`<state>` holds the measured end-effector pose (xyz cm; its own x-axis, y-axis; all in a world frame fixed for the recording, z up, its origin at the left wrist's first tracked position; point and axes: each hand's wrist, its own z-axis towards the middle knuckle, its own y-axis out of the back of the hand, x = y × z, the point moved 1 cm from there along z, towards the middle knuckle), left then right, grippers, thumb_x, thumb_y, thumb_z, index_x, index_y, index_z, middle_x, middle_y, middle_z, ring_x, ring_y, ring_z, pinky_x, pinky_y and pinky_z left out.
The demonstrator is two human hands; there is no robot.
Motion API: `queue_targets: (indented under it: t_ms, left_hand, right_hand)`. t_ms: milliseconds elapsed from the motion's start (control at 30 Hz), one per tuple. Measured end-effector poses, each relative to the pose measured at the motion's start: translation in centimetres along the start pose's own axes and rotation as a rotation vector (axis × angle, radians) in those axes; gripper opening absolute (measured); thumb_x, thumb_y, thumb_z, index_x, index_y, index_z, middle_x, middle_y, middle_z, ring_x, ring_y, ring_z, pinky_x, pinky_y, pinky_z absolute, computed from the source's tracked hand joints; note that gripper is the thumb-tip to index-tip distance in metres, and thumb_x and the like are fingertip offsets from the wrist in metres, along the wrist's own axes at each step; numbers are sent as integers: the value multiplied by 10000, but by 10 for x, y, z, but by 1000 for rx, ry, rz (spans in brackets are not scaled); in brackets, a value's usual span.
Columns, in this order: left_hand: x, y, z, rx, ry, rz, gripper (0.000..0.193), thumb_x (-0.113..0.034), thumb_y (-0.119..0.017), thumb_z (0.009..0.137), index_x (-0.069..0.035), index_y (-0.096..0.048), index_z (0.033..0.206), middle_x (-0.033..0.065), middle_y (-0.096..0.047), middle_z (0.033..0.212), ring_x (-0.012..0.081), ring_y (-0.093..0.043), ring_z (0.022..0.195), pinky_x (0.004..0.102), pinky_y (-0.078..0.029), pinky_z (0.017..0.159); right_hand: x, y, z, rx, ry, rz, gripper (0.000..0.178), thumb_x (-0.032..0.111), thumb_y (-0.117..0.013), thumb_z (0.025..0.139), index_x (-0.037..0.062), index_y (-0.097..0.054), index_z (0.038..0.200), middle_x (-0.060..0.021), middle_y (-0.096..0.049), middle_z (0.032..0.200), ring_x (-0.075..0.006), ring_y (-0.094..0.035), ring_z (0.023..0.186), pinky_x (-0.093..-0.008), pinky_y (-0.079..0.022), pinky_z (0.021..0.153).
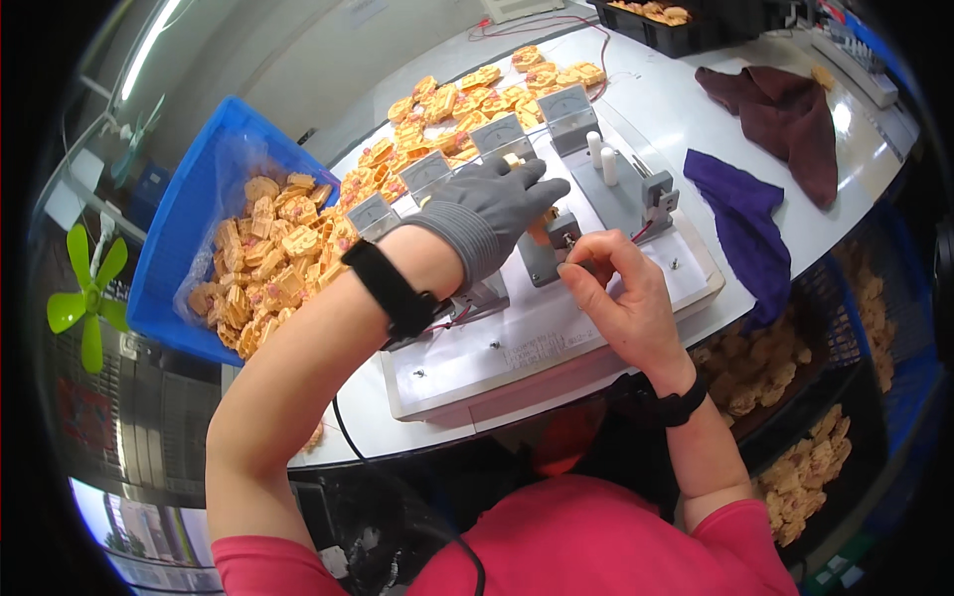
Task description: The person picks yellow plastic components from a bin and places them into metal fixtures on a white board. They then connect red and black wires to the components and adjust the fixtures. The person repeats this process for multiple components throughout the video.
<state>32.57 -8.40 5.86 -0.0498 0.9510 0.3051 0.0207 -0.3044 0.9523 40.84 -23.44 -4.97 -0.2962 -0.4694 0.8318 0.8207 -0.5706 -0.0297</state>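
In a grey glove, my left hand (492, 199) lies over a grey fixture (544, 263) on a white base board (497, 372). Its visible fingers are stretched and apart; its underside is hidden. An orange-yellow piece (540, 230) shows just below those fingers. My bare right hand (624, 298) is closed in a pinch beside the fixture's near right end, and what its fingertips hold, if anything, cannot be made out. To the right stands a similar grey fixture (606, 194) with two white handles. Several analog meters (572, 111) line the board's far side.
Yellow moulded parts (477, 109) are spread behind the meters. A blue crate (184, 228) at left holds many more. Purple cloth (740, 219) and brown cloth (780, 119) lie at right. Filled bins (805, 477) stand below the table's right edge. A cable (348, 432) hangs at the front.
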Motion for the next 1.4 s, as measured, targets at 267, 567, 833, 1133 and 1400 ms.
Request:
queue_targets:
  t_ms: [267, 567, 833, 1133, 1400]
  left_hand:
    - [-8, 43, -42, -128, 187, -173, 689, -3, -609, 834, -170, -428, 1477, 147, -486, 1462, 354, -518, 1266, 418, -434, 1040]
    - [-55, 168, -133, -592, 166, 391, 505, -76, -678, 833, -123, -577, 1325, 101, -578, 1333, 305, -531, 1256, 423, -421, 1063]
    - [-97, 131, -1, -1077, -539, 479, 270, -181, -725, 715, -215, -716, 983, -14, -632, 1075, 221, -595, 1101, 498, -453, 1036]
    - [-143, 162, -54, -908, -575, 364, 296, -165, -742, 694, -199, -720, 987, -10, -636, 1035, 208, -608, 1053, 546, -406, 1074]
    - [-191, 165, -55, -959, -642, 52, 285, -130, -739, 710, -217, -717, 980, -26, -650, 946, 174, -627, 981, 526, -391, 1088]
  right_hand:
    - [-1, -11, -5, -112, 2, -56, 221, 148, -688, 922, 49, -620, 1108, -40, -610, 945, -118, -570, 791, -263, -472, 721]
    - [59, -80, -18, 101, -141, 601, 285, 200, -626, 975, 43, -543, 1199, -56, -553, 1109, -125, -534, 955, -290, -463, 831]
    - [41, -221, -68, 955, -167, 1163, 502, 386, -617, 973, 40, -496, 1316, -114, -589, 1171, -218, -564, 1097, -347, -501, 904]
    - [62, -222, -52, 960, -428, 992, 486, 384, -607, 978, 42, -499, 1306, -105, -587, 1153, -208, -562, 1072, -341, -499, 886]
    - [48, -183, -39, 810, -469, 861, 471, 382, -598, 983, 44, -502, 1297, -96, -585, 1136, -199, -559, 1049, -335, -497, 869]
